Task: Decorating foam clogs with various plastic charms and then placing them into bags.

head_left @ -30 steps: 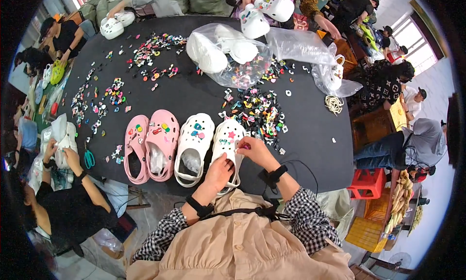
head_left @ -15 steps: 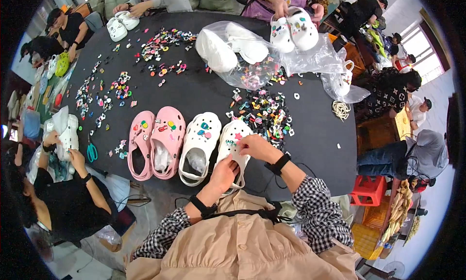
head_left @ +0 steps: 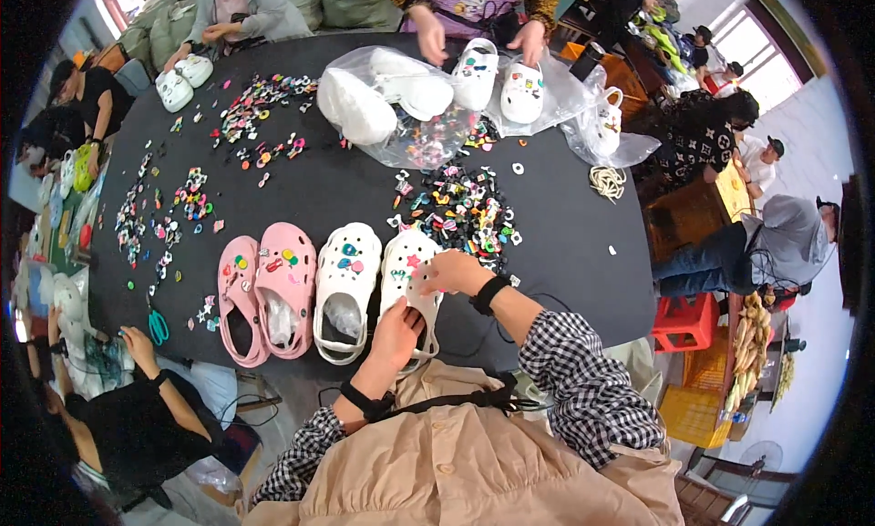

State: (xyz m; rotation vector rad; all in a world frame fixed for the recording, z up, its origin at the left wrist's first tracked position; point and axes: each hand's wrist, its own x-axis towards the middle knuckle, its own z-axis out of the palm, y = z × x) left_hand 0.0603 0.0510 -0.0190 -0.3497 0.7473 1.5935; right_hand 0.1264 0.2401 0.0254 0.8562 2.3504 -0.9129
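Observation:
A white clog [head_left: 398,249] with a pink star charm and a small green charm on its holed upper stands at the table's near edge. Its heel end is gripped by my left hand [head_left: 396,336], the fingers curled at the foot opening. My right hand [head_left: 453,275] has its fingers bent together against the right side of the upper; whatever is between the fingertips is hidden. Just left stands another white clog [head_left: 361,280] with several colourful charms. Beyond it are two pink clogs, one [head_left: 290,284] beside the other [head_left: 239,284], both bearing charms.
Loose charms lie in a heap [head_left: 465,207] beyond my right hand, with more scattered at left. Bagged white clogs [head_left: 360,107] lie farther back. Teal scissors [head_left: 159,326] rest at left, cord [head_left: 606,183] at right. Co-workers surround the dark table [head_left: 565,262].
My view has shifted, so the table sits lower and farther left. My right fingers have moved slightly along the clog. The co-worker opposite has set down two white clogs and moved both hands off.

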